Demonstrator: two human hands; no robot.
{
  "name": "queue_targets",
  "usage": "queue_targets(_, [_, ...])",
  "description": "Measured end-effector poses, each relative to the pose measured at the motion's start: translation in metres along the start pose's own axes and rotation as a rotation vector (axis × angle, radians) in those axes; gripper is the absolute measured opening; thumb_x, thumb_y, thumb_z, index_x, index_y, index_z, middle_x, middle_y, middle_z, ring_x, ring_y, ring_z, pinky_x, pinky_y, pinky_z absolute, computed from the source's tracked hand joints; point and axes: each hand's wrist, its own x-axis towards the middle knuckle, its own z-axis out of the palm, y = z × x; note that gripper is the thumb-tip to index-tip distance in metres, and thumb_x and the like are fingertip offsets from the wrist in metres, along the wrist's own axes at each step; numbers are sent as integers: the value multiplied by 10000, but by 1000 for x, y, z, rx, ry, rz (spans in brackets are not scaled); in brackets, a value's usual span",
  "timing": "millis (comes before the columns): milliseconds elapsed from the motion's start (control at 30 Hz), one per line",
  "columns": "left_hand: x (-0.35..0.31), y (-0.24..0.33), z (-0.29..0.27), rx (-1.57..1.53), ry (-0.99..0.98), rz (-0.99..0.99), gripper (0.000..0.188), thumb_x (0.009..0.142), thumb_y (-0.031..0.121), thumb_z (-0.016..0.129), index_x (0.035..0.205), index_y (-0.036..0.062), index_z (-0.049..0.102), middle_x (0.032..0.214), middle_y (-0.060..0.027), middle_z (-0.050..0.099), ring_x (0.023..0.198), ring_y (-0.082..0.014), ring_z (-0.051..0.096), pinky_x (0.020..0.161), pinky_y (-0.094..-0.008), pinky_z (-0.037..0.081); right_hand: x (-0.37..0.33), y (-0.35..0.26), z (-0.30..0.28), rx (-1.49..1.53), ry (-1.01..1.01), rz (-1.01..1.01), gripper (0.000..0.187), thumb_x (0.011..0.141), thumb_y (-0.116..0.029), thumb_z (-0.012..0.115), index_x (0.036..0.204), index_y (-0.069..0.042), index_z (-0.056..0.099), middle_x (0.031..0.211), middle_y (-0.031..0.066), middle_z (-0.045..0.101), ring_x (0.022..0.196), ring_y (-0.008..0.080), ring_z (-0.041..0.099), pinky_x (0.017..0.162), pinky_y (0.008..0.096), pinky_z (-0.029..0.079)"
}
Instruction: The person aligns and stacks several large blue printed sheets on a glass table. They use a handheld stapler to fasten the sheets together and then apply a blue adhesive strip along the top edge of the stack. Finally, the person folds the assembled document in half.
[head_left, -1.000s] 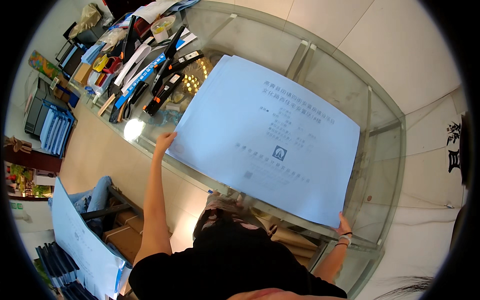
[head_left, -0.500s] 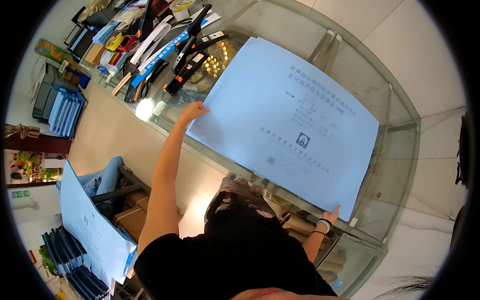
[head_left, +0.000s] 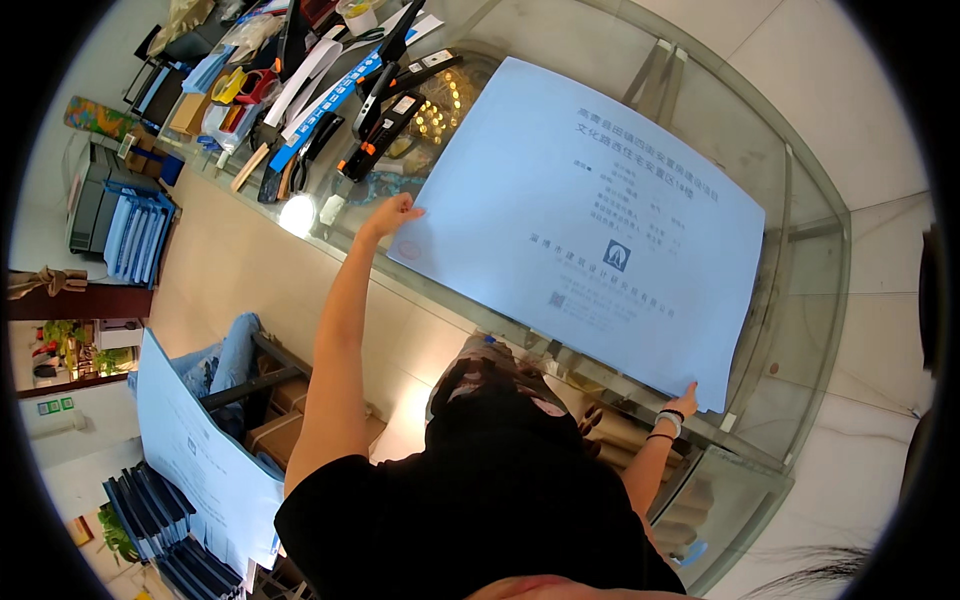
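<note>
A large light-blue printed sheet (head_left: 520,180), perhaps several layers thick, lies across the glass-topped table (head_left: 560,38). With fingers curled, my left hand (head_left: 393,215) pinches its left edge, near a faint reddish round stamp. At the near right corner, my right hand (head_left: 685,402) grips the sheet's edge between thumb and fingers; a light band and a dark cord circle that wrist. Dark printed lines and a small square emblem show on the sheet's upper face.
Staplers (head_left: 383,137), a blue ruler (head_left: 325,112), pliers and scissors crowd the table's far left. A second blue sheet (head_left: 190,430) stands at the lower left, beside dark folders (head_left: 150,505) and cardboard boxes (head_left: 285,435). A printer (head_left: 98,195) is farther left. Rolls lie under the glass at right.
The sheet's near right corner has shifted slightly up relative to the table, with my right hand on it. My left hand keeps its hold. The whole view has shifted a little.
</note>
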Motion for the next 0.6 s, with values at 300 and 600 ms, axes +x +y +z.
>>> queue_targets(300, [-13, -12, 16, 206, 447, 100, 317, 789, 243, 764, 939, 22, 595, 810, -50, 564, 722, -150, 540, 677, -289, 479, -18, -15, 0, -73, -59, 136, 492, 823, -293, 745, 1083, 58, 517, 930, 126, 613, 687, 199, 551, 541, 354, 422])
queue_targets(600, [-30, -58, 32, 310, 412, 283, 461, 775, 90, 692, 1215, 15, 575, 1049, -184, 617, 957, -320, 595, 848, -387, 485, 1, 6, -8, 144, -144, 22, 334, 830, -295, 728, 855, 14, 602, 871, 78, 628, 597, 168, 495, 475, 319, 375])
